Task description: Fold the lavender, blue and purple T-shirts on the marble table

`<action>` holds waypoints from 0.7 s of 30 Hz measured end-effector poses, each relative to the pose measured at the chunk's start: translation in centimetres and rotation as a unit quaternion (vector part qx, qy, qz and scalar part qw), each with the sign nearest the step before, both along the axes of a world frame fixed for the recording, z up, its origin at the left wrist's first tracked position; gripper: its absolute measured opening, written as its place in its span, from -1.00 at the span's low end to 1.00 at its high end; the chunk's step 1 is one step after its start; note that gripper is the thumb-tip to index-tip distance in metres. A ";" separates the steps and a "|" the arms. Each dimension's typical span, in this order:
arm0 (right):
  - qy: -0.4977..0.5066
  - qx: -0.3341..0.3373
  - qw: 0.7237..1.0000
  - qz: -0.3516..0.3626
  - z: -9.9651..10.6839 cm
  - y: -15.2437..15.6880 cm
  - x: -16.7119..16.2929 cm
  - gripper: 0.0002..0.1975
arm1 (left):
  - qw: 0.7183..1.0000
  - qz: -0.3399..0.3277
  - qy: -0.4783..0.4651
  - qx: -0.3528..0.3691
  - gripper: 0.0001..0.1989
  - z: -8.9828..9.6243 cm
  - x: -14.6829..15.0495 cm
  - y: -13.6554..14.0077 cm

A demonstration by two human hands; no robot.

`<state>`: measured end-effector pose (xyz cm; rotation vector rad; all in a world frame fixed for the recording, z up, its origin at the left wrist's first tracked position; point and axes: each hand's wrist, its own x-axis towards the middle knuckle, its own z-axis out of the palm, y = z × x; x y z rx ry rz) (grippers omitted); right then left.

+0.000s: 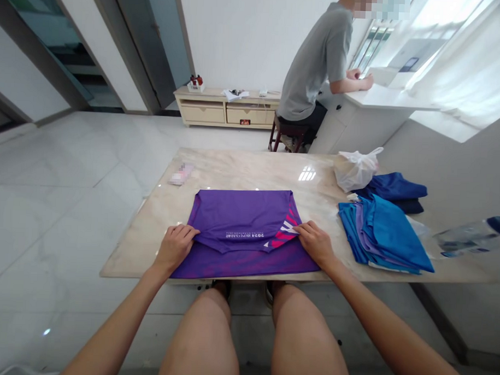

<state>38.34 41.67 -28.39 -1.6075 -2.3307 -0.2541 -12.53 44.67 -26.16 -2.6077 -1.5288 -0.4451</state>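
A purple shirt [244,214] with white lettering and a pink-and-white striped corner lies partly folded on the marble-look table [145,233]. Its far part is turned over toward me, leaving a strip of the lower layer along the front edge. My left hand [177,242] pinches the folded layer at its left side. At the right side, by the stripes, my right hand [313,241] pinches the same layer. Both hands rest low over the cloth, about level with each other.
Folded blue clothes [383,233], a dark blue garment [397,187], a white plastic bag [357,169] and a clear bottle [473,236] are on the right. A small pink item [181,174] lies far left. Beyond the table, a person in grey [316,58] sits on a stool.
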 end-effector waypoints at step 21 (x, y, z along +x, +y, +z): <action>-0.066 0.008 0.997 0.025 0.4 -3.5 2.4 -0.71 | 0.999 -0.011 0.042 0.001 -0.67 1.7 -1.8 -2.8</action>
